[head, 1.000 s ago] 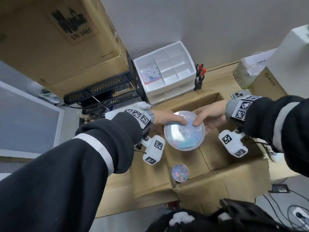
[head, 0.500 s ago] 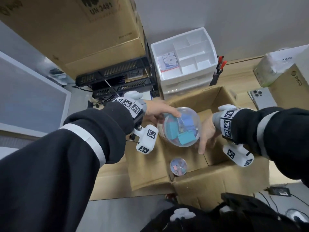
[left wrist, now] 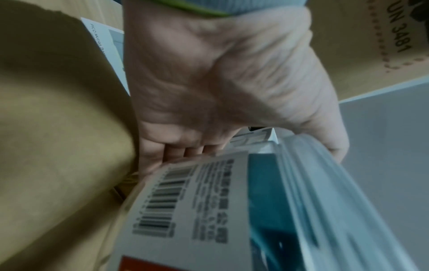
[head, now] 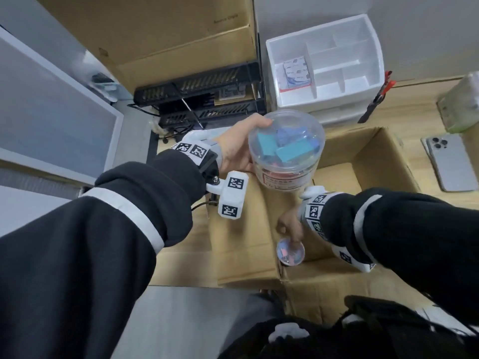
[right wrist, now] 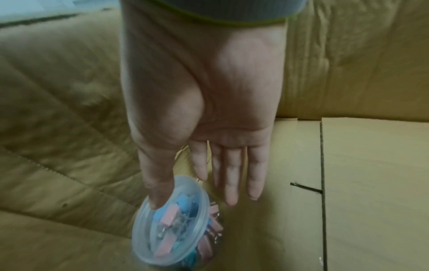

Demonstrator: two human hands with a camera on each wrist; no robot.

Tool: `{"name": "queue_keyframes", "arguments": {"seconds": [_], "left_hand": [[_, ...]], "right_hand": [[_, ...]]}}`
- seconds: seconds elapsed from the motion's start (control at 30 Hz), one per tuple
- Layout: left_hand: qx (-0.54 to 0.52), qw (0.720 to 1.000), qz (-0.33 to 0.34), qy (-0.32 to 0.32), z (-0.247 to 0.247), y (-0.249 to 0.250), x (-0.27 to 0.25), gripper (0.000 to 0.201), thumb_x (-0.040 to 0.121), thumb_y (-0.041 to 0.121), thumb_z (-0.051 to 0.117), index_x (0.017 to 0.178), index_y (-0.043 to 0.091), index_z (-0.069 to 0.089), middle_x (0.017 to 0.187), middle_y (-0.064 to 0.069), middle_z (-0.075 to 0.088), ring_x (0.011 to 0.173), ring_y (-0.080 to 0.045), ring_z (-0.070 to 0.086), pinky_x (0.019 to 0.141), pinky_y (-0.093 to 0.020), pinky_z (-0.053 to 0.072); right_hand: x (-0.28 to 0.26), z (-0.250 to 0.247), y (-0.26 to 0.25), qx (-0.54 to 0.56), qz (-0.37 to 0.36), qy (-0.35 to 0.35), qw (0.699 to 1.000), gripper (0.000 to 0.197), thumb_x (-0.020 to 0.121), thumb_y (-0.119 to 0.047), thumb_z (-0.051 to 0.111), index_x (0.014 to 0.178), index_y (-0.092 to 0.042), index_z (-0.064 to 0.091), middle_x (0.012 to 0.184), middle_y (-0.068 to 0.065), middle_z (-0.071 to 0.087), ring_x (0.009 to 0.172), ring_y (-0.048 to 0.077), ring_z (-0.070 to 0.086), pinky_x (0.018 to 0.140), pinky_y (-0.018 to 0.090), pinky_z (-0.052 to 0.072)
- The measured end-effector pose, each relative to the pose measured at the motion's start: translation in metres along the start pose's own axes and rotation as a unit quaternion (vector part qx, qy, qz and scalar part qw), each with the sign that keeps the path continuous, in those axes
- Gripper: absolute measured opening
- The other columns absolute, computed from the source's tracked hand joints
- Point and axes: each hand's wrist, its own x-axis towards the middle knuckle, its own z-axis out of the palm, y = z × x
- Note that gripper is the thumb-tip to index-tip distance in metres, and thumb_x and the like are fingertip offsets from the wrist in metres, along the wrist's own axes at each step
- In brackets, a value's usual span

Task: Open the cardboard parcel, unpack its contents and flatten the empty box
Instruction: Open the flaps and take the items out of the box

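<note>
The open cardboard parcel (head: pixel 368 161) stands on the desk in front of me. My left hand (head: pixel 241 151) holds a large clear tub (head: pixel 286 149) of blue binder clips above the parcel, thumb on its lid rim and fingers under it. In the left wrist view the left hand (left wrist: pixel 220 95) cups the tub (left wrist: pixel 290 210) by its barcode label. My right hand (head: pixel 291 225) reaches down inside the parcel. Its thumb touches the lid of a small clear tub (right wrist: pixel 176 220) of pink and blue clips, while the right hand (right wrist: pixel 200 181) keeps its fingers straight beside it.
A white drawer organiser (head: pixel 324 68) and a pen holder (head: pixel 375 102) stand behind the parcel. A phone (head: pixel 451 164) lies to the right, a black rack (head: pixel 202 94) under a big carton (head: pixel 168 29) to the left. A black bag (head: pixel 375 330) lies at the near edge.
My right hand has let go of the large tub and dropped into the parcel onto the small tub. My left hand alone has lifted the large tub higher.
</note>
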Motion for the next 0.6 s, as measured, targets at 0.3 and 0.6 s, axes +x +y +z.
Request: {"name": "queue_keyframes", "arguments": {"seconds": [0.3,0.6], "left_hand": [[-0.021,0.999,0.004,-0.027,-0.003,-0.004,0.007,0.081,0.07,0.053,0.065,0.14,0.011,0.058,0.14,-0.019,0.059,0.117,-0.034,0.056,0.117,-0.055,0.031],[-0.005,1.0,0.004,-0.023,0.001,-0.001,0.005,0.069,0.081,0.049,0.056,0.138,0.012,0.058,0.138,-0.019,0.06,0.114,-0.033,0.058,0.113,-0.053,0.036]], "right_hand": [[-0.002,-0.008,-0.001,0.023,-0.032,-0.058,0.998,0.034,0.07,-0.034,0.088,0.084,-0.019,0.061,0.079,-0.012,0.055,0.068,0.005,0.05,0.052,0.017,0.041],[0.006,0.009,0.023,0.123,-0.002,-0.055,0.991,0.038,0.075,-0.014,0.084,0.097,-0.016,0.053,0.1,0.004,0.06,0.067,0.014,0.058,0.052,0.02,0.054]]}}
